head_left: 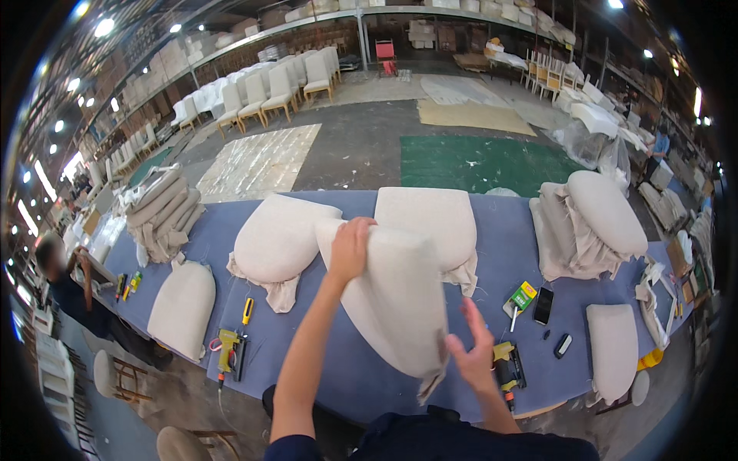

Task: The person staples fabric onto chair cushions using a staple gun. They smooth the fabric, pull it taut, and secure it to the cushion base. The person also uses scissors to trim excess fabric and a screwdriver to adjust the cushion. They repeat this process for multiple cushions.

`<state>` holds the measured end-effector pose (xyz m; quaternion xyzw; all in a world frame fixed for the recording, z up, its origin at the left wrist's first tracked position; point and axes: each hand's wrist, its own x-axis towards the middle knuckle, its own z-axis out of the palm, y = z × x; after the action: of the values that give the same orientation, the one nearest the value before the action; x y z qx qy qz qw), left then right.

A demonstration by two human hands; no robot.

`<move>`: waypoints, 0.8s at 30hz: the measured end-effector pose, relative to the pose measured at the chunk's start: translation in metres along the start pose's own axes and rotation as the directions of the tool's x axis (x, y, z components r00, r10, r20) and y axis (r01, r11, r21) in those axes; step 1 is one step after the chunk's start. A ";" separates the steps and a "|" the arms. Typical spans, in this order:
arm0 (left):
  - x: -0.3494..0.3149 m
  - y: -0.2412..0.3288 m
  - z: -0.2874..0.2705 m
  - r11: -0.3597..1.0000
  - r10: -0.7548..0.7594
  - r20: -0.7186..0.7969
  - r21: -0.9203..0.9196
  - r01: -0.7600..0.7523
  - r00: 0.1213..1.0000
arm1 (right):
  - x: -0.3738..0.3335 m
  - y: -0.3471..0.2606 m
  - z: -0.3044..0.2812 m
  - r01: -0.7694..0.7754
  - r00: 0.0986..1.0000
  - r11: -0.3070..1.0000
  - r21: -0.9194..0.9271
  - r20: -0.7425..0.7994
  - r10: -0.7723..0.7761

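My left hand (351,250) is closed over the upper edge of a beige fabric-covered chair pad (396,300), which stands tilted up off the table with its loose cloth edge hanging low. My right hand (472,349) is held beside the pad's right side, fingers apart, with nothing in it. Below that hand lies a yellow and black staple gun (507,369). Behind the raised pad, two more covered pads lie on the blue table: a left one (273,238) and a right one (427,223), both with loose cloth at the near edge.
Another staple gun (229,353) and a yellow-handled tool (247,311) lie left. A green-yellow box (524,295) and a phone (543,306) lie right. Pad stacks stand at the left (163,215) and right (584,223). A person (84,292) stands at far left.
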<state>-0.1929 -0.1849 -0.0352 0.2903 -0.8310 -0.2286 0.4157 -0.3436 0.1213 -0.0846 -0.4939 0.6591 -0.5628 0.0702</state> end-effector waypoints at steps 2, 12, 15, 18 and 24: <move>-0.017 0.017 0.016 0.992 0.042 0.004 0.119 -0.042 0.999 | 0.005 -0.048 0.024 0.191 0.979 0.958 -0.214 -0.029 -0.202; -0.159 0.035 -0.113 0.901 -0.097 0.069 0.430 0.058 0.993 | 0.018 0.120 0.014 0.150 0.985 0.977 0.152 -0.112 -0.133; -0.246 -0.017 -0.178 0.842 -0.337 -0.132 0.401 0.362 0.932 | 0.039 0.107 0.038 0.223 0.970 0.949 0.224 -0.144 -0.194; -0.309 -0.024 -0.180 0.799 -0.565 -0.069 -0.296 0.524 0.822 | 0.051 0.119 0.055 0.254 0.963 0.923 0.288 -0.166 -0.213; -0.360 -0.057 -0.105 0.536 -0.701 0.029 -0.638 0.553 0.712 | 0.059 0.156 0.069 -0.050 0.990 0.869 0.492 -0.088 0.107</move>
<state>0.0859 0.0012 -0.2140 0.4462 -0.4960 -0.5800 0.4675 -0.4180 0.0126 -0.2084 -0.4004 0.5181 -0.7346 0.1781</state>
